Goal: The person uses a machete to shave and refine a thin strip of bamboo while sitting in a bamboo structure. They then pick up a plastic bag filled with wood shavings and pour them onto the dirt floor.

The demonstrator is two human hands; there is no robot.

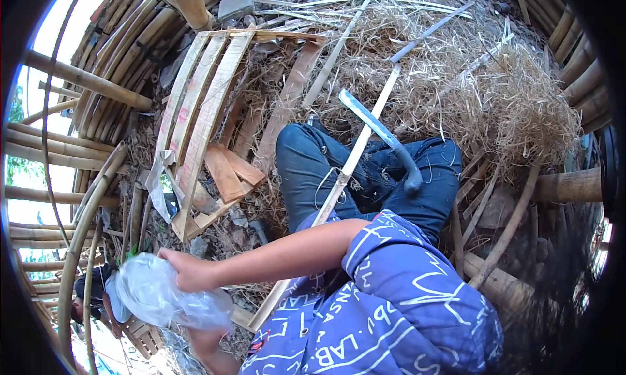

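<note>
Over on my left side, my right hand reaches across my body and grips a crumpled clear plastic bag. What is inside the bag cannot be made out. Below it, my left hand is against or behind the bag's lower end; its fingers are hidden by the plastic. A machete with a dark curved handle rests across my folded legs. Beneath the machete, a long split bamboo strip slants over my lap, running from the far ground back past my arm.
A wooden slat crate leans at the left, with loose boards beside it. Heaps of bamboo shavings cover the ground ahead and right. Bamboo poles form the walls. At the far left a person is partly visible.
</note>
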